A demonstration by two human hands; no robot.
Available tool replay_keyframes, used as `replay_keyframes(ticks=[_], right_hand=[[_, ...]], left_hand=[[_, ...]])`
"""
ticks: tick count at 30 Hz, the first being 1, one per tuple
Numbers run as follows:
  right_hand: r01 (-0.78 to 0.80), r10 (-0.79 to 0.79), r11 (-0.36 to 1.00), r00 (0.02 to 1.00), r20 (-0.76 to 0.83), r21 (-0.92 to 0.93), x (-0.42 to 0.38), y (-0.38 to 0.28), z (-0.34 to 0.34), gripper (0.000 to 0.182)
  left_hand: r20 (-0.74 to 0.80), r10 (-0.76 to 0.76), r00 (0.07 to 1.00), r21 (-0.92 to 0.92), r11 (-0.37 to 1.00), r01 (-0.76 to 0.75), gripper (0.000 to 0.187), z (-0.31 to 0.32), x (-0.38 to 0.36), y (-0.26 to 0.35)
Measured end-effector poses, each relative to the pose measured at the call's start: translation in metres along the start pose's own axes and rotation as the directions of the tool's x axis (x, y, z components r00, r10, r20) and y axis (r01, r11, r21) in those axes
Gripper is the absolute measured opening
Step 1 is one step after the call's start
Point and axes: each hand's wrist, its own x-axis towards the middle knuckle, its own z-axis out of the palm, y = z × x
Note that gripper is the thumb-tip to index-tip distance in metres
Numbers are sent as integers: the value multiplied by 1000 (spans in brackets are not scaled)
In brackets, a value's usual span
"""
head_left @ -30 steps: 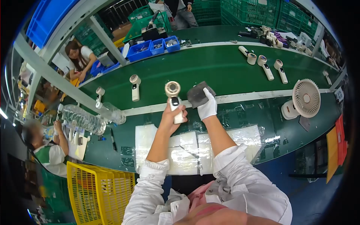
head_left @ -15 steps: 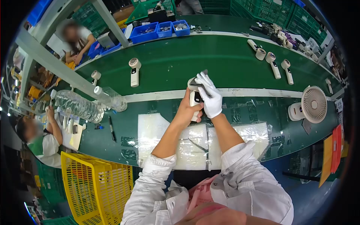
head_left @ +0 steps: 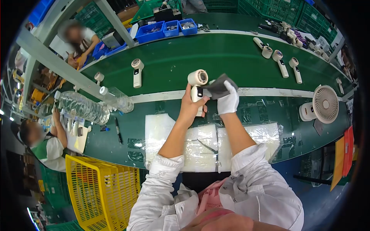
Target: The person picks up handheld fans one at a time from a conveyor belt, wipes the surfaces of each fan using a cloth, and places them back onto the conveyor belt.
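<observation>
My bare left hand (head_left: 191,106) is wrapped round the handle of a small white handheld fan (head_left: 198,78), which stands upright with its round head at the top. On my right hand (head_left: 229,101) is a white glove, and its fingers grip a dark grey cloth (head_left: 220,87). The cloth is just right of the fan, close to its handle. Below my hands, a white foam mat (head_left: 200,144) wrapped in clear film lies on the green table.
Several handheld fans lie on the green belt (head_left: 165,63). A round desk fan (head_left: 325,104) stands at the right. Water bottles (head_left: 86,107), a black pen (head_left: 118,131) and a yellow crate (head_left: 102,188) are at the left. Two people sit at the left.
My gloved right hand and the cloth have come off the fan's head and moved right, leaving the head uncovered. The fan and my left hand have shifted slightly left.
</observation>
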Motion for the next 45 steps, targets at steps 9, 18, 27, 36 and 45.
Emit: replay_keyframes(ticks=[9,18,27,36,45], right_hand=[[214,-54,741,964,261,-636,-9,-24,16,25],[822,-154,-81,548,822,-563,-25,-13,32,26],[834,21,-40,552,834,-551,-38,-2,32,24],[-292,284,957,930,234,-2,-31,-13,32,30],[242,-134,703,968,210,-669,-54,22,35,28]], left_hand=[[124,228,966,687,682,-249,88,3,-12,-13],[-1,205,979,745,653,-136,77,1,-13,-16],[-22,374,927,787,578,-214,35,-10,-1,-34],[-65,-160,985,-201,969,144,40,-19,8,-18],[-6,-24,1000,-549,835,17,36,-11,17,-23]])
